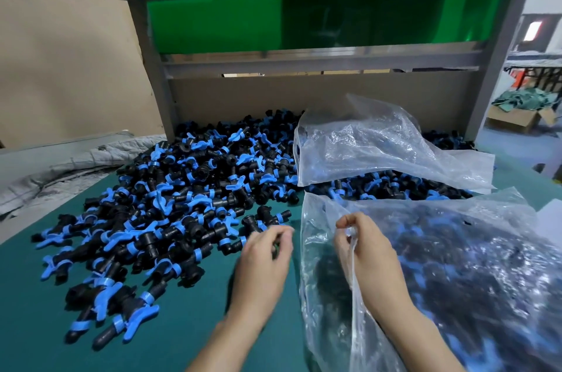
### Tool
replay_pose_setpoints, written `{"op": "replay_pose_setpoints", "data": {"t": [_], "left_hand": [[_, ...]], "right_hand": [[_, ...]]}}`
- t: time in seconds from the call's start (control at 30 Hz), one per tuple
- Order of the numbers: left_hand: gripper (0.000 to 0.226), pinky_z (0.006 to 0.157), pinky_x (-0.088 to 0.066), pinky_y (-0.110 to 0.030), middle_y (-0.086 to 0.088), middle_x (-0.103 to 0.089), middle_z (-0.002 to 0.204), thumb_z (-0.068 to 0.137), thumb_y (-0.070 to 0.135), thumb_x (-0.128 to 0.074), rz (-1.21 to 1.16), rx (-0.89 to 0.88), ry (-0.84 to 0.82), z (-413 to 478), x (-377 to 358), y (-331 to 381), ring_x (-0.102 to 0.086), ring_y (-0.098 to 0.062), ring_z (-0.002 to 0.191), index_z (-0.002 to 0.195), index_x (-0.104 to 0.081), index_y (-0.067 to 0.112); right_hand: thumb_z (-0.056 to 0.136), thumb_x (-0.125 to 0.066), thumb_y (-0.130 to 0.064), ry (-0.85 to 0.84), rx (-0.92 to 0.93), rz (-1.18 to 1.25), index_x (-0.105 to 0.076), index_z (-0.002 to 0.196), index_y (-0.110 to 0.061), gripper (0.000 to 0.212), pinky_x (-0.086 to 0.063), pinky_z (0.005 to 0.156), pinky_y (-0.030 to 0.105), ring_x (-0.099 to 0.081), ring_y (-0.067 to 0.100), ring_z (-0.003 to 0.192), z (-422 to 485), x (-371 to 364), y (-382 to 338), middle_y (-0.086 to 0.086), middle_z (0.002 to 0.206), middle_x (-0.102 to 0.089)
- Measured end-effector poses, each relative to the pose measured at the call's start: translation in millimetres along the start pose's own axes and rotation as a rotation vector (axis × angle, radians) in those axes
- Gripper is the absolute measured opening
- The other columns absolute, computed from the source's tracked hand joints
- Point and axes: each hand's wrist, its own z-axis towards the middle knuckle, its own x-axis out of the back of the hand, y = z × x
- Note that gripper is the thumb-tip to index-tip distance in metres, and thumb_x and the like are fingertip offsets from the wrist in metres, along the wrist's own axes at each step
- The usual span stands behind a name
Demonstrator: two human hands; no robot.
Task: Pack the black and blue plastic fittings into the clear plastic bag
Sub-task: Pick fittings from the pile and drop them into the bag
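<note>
Head view: fittings pile spread on green mat, left of clear bag. Left hand curled round dark fitting beside bag mouth. Right hand pinches bag rim; bag part-filled with fittings.

I'm facing a grey frame, padded cloth lying left of it, cardboard box sitting right of it.

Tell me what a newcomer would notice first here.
A heap of black and blue fittings sprawls over the green table, left and centre. On the right, the right hand pinches the edge of a part-filled clear plastic bag; the left hand beside it grips a fitting.
</note>
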Motion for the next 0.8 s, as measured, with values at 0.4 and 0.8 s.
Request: {"op": "replay_pose_setpoints", "data": {"t": [0.4,0.8], "left_hand": [[0.044,0.096,-0.036,-0.035,0.0,-0.054,0.124,0.098,0.02,-0.039,0.693,0.099,0.151,25,10,-30,-0.047,-0.022,0.114,0.141,-0.042,0.023],[0.032,0.098,-0.031,-0.034,0.007,-0.047,0.125,0.102,0.041,-0.038,0.878,0.095,0.04,15,25,-45,-0.04,-0.018,0.118,0.125,-0.057,0.03]], "right_hand": [[0.098,-0.049,-0.032,-0.069,0.07,-0.18,-0.045,0.094,-0.035,0.006,-0.042,0.065,0.037,-0.054,0.02,0.067,2,-4,12,-0.014,0.088,-0.053],[0.097,-0.046,-0.036,-0.069,0.086,-0.201,-0.041,0.092,-0.039,0.007,-0.038,0.06,0.035,-0.055,0.017,0.064,2,-7,17,-0.014,0.082,-0.053]]}}
